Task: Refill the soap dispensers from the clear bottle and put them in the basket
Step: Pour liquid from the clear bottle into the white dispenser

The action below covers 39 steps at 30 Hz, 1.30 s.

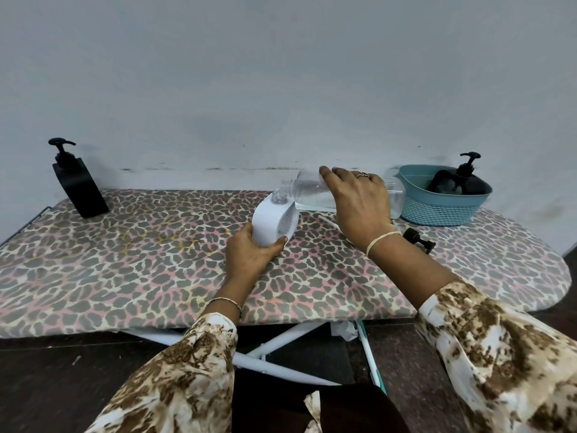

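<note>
My right hand point(359, 204) grips the clear bottle point(312, 192), tipped on its side with its open mouth over the neck of a white soap dispenser point(271, 223). Clear liquid lies along the bottle's lower side. My left hand point(253, 251) grips the white dispenser's lower end on the leopard-print board point(140, 260); its pump is off. A black pump head point(418, 240) lies on the board behind my right wrist. A black dispenser point(78, 185) stands at the far left. The teal basket point(437, 207) at the far right holds another black dispenser point(465, 179).
The board is an ironing board with a rounded right end, set against a pale wall. Its white legs point(274, 354) and a dark floor show below the front edge. A thin white tube point(327, 220) lies on the board under the bottle.
</note>
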Tool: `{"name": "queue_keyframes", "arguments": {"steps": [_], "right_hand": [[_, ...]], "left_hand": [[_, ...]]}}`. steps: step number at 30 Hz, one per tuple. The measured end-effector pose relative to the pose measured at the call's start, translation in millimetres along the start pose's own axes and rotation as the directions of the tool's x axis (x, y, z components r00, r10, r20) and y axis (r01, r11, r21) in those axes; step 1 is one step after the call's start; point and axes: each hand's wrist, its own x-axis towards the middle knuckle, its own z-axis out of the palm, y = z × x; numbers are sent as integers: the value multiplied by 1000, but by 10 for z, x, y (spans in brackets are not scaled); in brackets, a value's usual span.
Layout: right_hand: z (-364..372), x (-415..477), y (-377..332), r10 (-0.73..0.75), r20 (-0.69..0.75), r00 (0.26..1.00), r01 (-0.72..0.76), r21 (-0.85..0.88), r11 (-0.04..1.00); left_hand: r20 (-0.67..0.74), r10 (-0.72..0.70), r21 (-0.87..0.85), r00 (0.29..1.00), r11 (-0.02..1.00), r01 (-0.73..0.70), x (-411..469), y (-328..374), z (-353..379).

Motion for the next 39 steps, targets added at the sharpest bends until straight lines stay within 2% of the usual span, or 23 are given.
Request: {"name": "queue_keyframes", "arguments": {"steps": [10,39], "right_hand": [[-11,-3,-12,-4,0,1000,4,-14,1000],[-42,-29,-8,-1,7,1000,1,-23,1000]], "left_hand": [[20,-40,-35,999,999,40,17,-35,-3],[-6,-8,-32,1000,999,7,38,-43,13]]}}
